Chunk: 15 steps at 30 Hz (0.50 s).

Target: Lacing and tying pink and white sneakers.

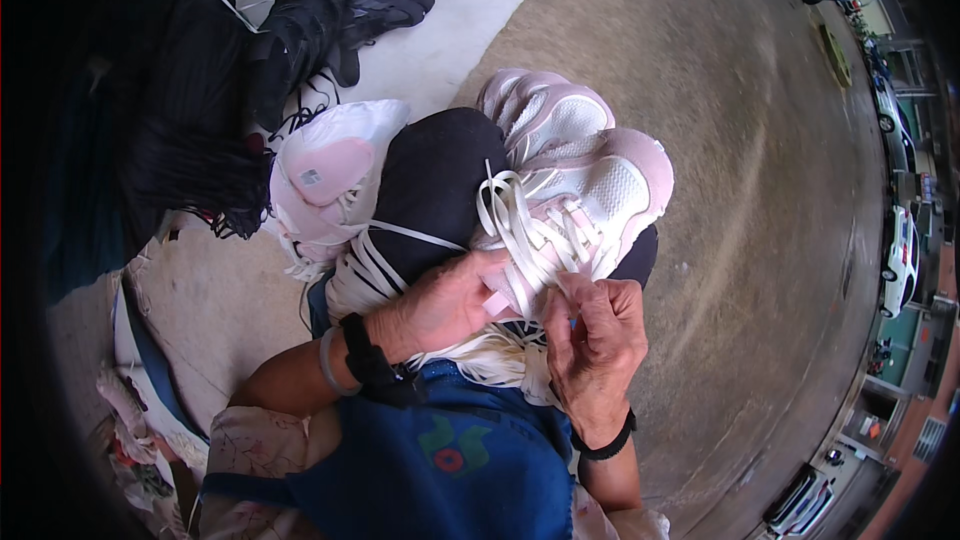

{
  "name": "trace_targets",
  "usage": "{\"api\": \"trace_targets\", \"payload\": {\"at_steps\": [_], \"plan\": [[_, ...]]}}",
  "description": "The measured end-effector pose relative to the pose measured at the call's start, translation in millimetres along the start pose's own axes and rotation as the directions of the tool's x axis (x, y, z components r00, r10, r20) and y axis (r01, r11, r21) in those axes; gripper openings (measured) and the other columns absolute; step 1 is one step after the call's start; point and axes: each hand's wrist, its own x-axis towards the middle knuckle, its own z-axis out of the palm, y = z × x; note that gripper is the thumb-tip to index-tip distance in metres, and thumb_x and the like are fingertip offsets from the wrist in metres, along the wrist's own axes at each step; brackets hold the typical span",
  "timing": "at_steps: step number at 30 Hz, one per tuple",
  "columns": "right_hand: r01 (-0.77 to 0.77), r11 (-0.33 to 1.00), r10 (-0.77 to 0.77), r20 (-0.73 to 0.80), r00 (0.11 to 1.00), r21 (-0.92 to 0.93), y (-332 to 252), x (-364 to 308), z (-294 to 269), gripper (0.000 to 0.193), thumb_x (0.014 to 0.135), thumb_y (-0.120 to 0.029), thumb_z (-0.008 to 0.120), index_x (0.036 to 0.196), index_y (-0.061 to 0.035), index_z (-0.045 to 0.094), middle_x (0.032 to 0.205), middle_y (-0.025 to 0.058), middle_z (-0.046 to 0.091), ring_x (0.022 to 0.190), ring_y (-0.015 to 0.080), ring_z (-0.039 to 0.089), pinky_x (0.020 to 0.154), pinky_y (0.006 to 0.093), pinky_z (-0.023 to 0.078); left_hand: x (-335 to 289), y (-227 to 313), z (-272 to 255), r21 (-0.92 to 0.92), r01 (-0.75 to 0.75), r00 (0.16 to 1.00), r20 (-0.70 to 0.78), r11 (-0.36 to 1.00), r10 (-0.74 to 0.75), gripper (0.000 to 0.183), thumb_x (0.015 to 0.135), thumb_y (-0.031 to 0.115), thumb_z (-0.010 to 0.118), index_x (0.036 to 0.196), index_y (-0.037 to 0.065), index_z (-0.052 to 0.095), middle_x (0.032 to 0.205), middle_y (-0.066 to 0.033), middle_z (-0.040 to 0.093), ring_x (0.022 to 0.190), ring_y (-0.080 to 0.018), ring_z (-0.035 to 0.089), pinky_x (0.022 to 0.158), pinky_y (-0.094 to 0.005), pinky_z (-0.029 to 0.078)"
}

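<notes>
A pink and white shoe upper (615, 185) lies across my knees, its toe pointing away to the right. Cream shoelace (520, 225) runs through its eyelets, with loose loops on the left side. My left hand (455, 302) grips the upper's near left edge, thumb on top. Over the near eyelets, my right hand (598, 345) pinches the shoelace between thumb and fingers. More pink and white uppers (530, 105) are stacked just beyond. A bundle of cream laces (495, 355) rests in my lap, partly hidden by my hands.
Left of my dark-trousered knee (430, 170) sits another pink and white upper (330, 165) with dangling laces. Black uppers (310, 30) and a hank of black laces (190, 150) lie at the far left. Parked vehicles (900, 250) line the far right beyond the concrete floor (760, 240).
</notes>
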Motion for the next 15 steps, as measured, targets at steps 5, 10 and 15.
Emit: {"api": "trace_targets", "payload": {"at_steps": [5, 10, 15], "plan": [[0.049, 0.997, -0.049, 0.008, 0.999, -0.053, 1.5, 0.3, 1.8, 0.021, 0.077, 0.005, 0.069, 0.097, -0.0028, 0.068, 0.076, 0.0069, 0.056, 0.061, 0.0129, 0.054, 0.051, 0.0242, 0.043, -0.2, -4.7, -3.9, -0.037, -0.033, 0.999, 0.034, 0.999, 0.034, 0.048, 0.101, 0.027, 0.045, 0.14, 0.002, 0.037, 0.138, -0.0111, 0.048, 0.128, -0.0217, 0.046, 0.109, -0.0395, 0.035], [0.063, 0.996, -0.064, -0.001, 0.998, -0.062, -0.1, 3.3, 4.7, 0.016, 0.08, 0.006, 0.067, 0.094, -0.0017, 0.066, 0.078, 0.0084, 0.056, 0.064, 0.0161, 0.056, 0.055, 0.0264, 0.045, 1.0, -4.5, -2.3, -0.068, -0.028, 0.999, 0.013, 0.997, 0.029, 0.047, 0.1, 0.024, 0.048, 0.14, 0.001, 0.037, 0.137, -0.0109, 0.048, 0.127, -0.0216, 0.046, 0.11, -0.0395, 0.034], [0.087, 0.992, -0.088, 0.005, 0.996, 0.096, 0.0, 7.0, 3.6, 0.021, 0.078, 0.004, 0.069, 0.098, -0.0008, 0.064, 0.079, 0.0124, 0.056, 0.066, 0.0239, 0.058, 0.061, 0.0328, 0.049, 0.9, -3.5, -2.8, -0.075, -0.008, 1.0, 0.026, 0.997, 0.01, 0.047, 0.099, 0.024, 0.049, 0.139, 0.001, 0.038, 0.136, -0.0105, 0.049, 0.127, -0.0213, 0.046, 0.111, -0.0395, 0.034]]}}
